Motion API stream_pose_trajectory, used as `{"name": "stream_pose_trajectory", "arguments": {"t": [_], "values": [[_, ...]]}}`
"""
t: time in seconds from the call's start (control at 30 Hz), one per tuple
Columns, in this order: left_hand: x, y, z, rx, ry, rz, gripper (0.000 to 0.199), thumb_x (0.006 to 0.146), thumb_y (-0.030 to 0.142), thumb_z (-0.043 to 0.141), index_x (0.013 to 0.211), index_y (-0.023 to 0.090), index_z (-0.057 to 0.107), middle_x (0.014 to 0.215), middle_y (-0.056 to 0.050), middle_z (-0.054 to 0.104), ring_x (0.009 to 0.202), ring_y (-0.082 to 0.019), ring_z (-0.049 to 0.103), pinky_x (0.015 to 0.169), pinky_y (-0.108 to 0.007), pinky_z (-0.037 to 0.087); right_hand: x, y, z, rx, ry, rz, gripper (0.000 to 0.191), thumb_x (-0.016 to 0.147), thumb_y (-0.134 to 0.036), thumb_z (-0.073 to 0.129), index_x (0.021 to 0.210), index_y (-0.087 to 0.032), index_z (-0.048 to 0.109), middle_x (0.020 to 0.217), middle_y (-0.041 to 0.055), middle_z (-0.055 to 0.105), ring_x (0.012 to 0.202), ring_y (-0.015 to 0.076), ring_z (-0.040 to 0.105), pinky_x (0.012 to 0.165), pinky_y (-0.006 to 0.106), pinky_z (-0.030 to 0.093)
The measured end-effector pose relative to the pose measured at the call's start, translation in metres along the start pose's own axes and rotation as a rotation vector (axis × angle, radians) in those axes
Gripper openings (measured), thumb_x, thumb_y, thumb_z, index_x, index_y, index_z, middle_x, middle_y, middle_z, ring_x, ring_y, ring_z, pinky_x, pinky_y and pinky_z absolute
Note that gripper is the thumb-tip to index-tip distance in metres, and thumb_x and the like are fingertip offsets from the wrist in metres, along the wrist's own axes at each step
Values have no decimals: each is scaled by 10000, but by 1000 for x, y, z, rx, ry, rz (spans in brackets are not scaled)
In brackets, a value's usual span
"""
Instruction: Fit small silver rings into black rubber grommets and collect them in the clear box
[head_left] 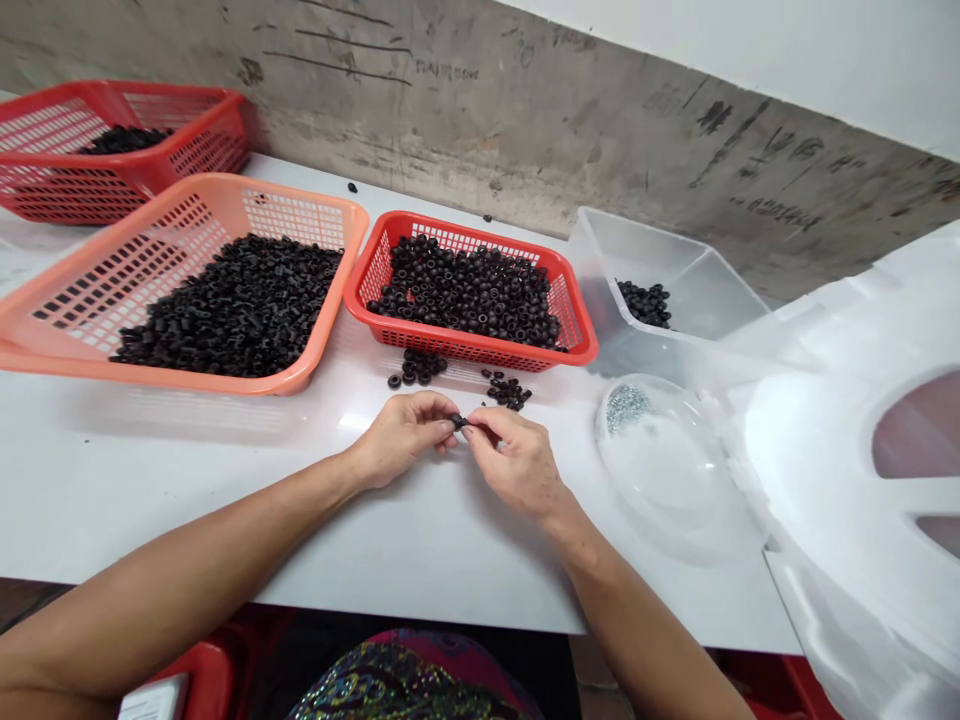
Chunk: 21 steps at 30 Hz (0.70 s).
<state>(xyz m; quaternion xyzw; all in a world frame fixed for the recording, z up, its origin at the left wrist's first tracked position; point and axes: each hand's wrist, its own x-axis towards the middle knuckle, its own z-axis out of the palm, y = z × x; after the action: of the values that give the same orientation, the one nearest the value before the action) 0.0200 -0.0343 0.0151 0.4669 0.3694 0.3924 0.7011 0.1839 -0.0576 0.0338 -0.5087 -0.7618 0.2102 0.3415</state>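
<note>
Bench (337,560), white and smooth-topped, carries the work. Midway along it, a little in from the front edge, the left hand (401,435) grips a small, rounded, black part (457,422) between thumb and fingertips, and the right hand (521,460) has thumb and forefinger closed at the same part's other end. Fingers cover much of it, so whether it is one piece or two is hard to tell.

Just beyond the hands, toward the rear edge, a loose heap of black ring-shaped pieces (422,370) and a scatter of tiny black pieces (508,392) lie before a red, rectangular, mesh-sided plastic basket (579,348) holding round black pieces (465,285). Toward the bench's right end, a clear, round plastic dish (675,490) holds tiny silver bits (628,405), near the right forearm (637,590) but apart from it.

The likeliest trouble is a slip: the part offers so little to hold that an uneven push or twist could shoot it from the fingertips, and its rounded shape might let it roll off the front edge. Dropped among the loose pieces, it could be hard to pick out, since the colours match. A wide swing of that forearm could jog the dish and spill the silver bits.
</note>
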Motion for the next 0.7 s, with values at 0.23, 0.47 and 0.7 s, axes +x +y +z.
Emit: {"name": "stream_pose_trajectory", "arguments": {"t": [0.23,0.47,0.7], "values": [[-2,2,1,171,-34,53,141,760,191,568,881,121,588,713,-2,592,633,-108,539,631,-261,441,-1,0,1,17,14,4,155,790,-111,478,801,-177,618,740,31,635,671,139,573,643,254,444],[-4,-1,-1,357,-59,66,166,789,194,498,928,140,572,701,22,542,605,-97,487,585,-242,395,-1,2,4,74,-22,146,99,753,-141,503,728,-172,594,596,-25,542,535,94,474,537,211,386],[-5,3,-1,353,-79,19,167,759,199,520,889,130,597,630,27,545,537,-90,485,529,-228,382,4,7,0,359,-140,341,62,707,-169,546,680,-160,600,549,-40,510,485,74,404,453,197,318]]}}
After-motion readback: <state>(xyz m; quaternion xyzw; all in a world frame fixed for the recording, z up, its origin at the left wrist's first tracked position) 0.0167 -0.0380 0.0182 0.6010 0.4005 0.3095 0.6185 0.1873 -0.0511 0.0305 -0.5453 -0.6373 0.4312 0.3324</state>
